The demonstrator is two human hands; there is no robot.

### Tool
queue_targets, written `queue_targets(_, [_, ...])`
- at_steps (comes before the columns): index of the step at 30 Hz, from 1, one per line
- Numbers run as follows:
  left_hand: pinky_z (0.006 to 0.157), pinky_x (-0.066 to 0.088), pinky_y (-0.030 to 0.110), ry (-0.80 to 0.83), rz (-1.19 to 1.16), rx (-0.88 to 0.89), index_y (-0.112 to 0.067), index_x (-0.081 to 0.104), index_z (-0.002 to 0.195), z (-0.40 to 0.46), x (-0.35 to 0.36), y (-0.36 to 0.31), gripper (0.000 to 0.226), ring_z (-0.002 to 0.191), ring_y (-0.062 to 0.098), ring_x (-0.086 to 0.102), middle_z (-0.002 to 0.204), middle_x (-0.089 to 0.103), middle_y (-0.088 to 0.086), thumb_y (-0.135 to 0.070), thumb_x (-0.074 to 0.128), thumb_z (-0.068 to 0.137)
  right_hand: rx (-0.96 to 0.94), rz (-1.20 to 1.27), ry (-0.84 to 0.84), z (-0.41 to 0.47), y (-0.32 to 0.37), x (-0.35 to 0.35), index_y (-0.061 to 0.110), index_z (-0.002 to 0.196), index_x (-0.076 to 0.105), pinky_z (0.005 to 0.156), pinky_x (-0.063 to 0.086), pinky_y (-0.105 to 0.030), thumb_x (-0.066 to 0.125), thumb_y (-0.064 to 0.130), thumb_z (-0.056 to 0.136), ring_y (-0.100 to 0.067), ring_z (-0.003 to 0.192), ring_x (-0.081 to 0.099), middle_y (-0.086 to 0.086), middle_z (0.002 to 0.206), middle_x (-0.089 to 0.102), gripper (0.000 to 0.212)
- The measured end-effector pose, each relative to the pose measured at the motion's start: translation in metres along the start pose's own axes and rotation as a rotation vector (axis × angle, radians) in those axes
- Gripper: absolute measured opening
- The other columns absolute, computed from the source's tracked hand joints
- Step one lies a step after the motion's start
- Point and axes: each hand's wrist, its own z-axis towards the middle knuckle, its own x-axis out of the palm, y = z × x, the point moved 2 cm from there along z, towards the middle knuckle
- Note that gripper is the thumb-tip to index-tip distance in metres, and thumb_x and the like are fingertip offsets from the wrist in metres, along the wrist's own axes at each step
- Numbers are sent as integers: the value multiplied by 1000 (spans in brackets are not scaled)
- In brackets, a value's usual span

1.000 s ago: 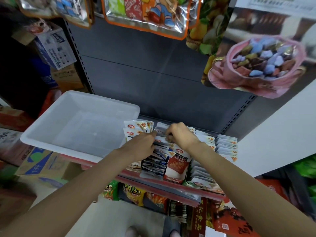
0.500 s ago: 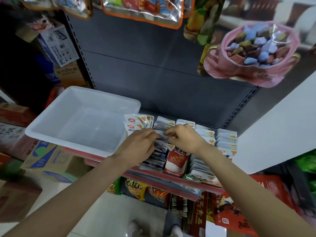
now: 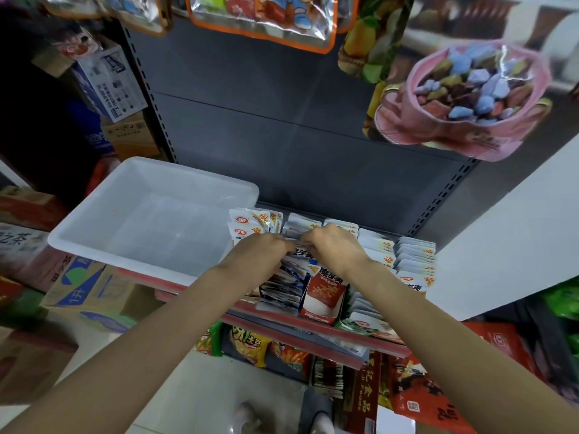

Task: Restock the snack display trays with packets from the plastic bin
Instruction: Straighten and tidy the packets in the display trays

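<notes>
Working over the shelf (image 3: 313,332), both hands are meeting above the middle row of packets (image 3: 283,283). The left hand (image 3: 261,256) and the right hand (image 3: 332,245) are curling their fingers onto the tops of the packets and appear to be pinching them between the fingertips, though the exact contact is partly hidden by the knuckles. The plastic bin (image 3: 150,227) is sitting on the left end of the shelf, just beside the display trays, and is showing no packets inside. The red display tray (image 3: 324,300) is standing immediately right of the row being handled, with further white packet rows (image 3: 413,258) lying to the far right.

Judged from this layout, the step in hand is seating and squaring packets in their row, and the restock is looking close to complete. To do it well, the hands should be keeping the packets upright with printed faces forward, pressing them back evenly so the row is not fanning out. Gripping lightly is advisable, since the thin foil packets are likely to crease or slide sideways into the neighbouring tray.
</notes>
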Motion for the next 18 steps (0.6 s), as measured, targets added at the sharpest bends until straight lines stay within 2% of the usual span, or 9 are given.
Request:
queue_targets(2, [82, 49, 36, 20, 164, 23, -18, 56, 124, 5, 2, -5, 38, 102, 26, 60, 113, 61, 8, -2, 51, 90, -27, -9, -2, 4, 0, 4, 21, 108, 65, 63, 43, -32, 49, -3, 84, -35, 88, 62, -12, 93, 65, 38])
queue_targets(4, [81, 48, 36, 36, 242, 49, -17, 58, 120, 5, 6, -8, 33, 100, 27, 61, 109, 62, 9, -4, 50, 91, -54, 18, -13, 5, -1, 7, 21, 109, 67, 69, 50, -34, 49, -5, 84, -34, 92, 62, -12, 98, 67, 41])
queue_targets(8, [87, 50, 35, 32, 215, 101, -24, 56, 125, -11, 12, 3, 36, 106, 22, 60, 118, 62, 3, -11, 54, 91, -82, 109, -114, -1, -6, -1, 16, 108, 70, 82, 52, -37, 47, -1, 89, -28, 95, 64, -9, 104, 70, 34])
queue_targets(11, [88, 50, 34, 22, 173, 101, -26, 56, 127, -16, 15, 9, 37, 109, 20, 58, 122, 61, 1, -13, 54, 92, -93, 80, -94, 3, -1, 3, 15, 92, 70, 75, 54, -40, 50, -3, 86, -30, 87, 64, -10, 93, 69, 28])
queue_targets(13, [86, 51, 35, 18, 166, 95, -27, 57, 125, -12, 19, 8, 35, 107, 20, 59, 119, 62, 1, -14, 55, 92, -59, 20, -43, 7, 6, 7, 14, 86, 64, 66, 51, -35, 49, -7, 82, -33, 82, 62, -12, 86, 64, 26])
queue_targets(15, [83, 51, 35, 23, 179, 78, -27, 58, 124, -8, 22, 8, 34, 104, 21, 61, 116, 63, 2, -13, 55, 92, -59, -41, -26, 8, 12, 8, 12, 95, 64, 63, 44, -32, 49, -9, 81, -34, 84, 62, -12, 88, 63, 29])
queue_targets(18, [80, 49, 34, 19, 179, 60, -25, 57, 125, -4, 26, 8, 36, 102, 22, 61, 113, 64, 3, -9, 52, 92, -86, -84, -11, 7, 16, 11, 9, 108, 63, 68, 43, -33, 50, -13, 81, -33, 90, 61, -14, 98, 62, 38])
